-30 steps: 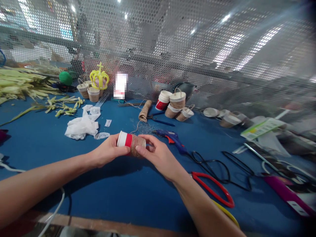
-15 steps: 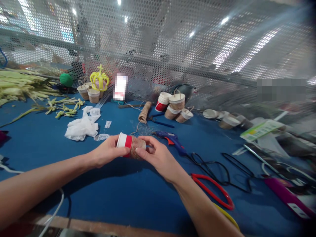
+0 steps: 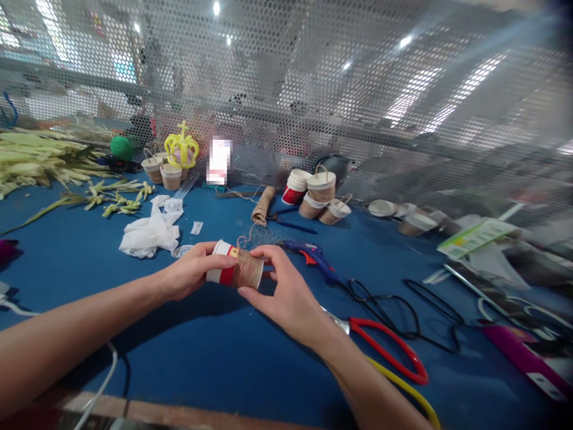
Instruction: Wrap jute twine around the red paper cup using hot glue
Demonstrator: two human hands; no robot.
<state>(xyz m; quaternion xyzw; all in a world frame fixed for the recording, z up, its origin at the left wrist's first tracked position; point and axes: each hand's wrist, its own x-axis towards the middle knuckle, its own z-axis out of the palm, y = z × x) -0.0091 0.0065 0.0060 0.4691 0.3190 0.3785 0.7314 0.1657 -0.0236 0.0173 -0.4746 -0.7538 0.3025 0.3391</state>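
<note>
My left hand (image 3: 185,276) grips the white-rimmed end of a red paper cup (image 3: 222,273) held sideways above the blue table (image 3: 233,352). Brown twine is wound round the cup's other half (image 3: 247,270). My right hand (image 3: 286,294) pinches that twine-wrapped end, thumb below and fingers over the top. A loose strand of twine runs back from the cup toward the twine spool (image 3: 262,205) lying farther up the table.
A blue glue gun (image 3: 312,255) lies just right of my hands, with red-handled scissors (image 3: 388,351) and black cables beyond. Twine-wrapped cups (image 3: 320,194) stand at the back by a perforated metal screen. White crumpled plastic (image 3: 150,232), green leaf strips and a yellow crown lie left.
The cup has tilted so its wrapped base faces me more, and both hands have shifted slightly down and left round it. The view has shifted a little.
</note>
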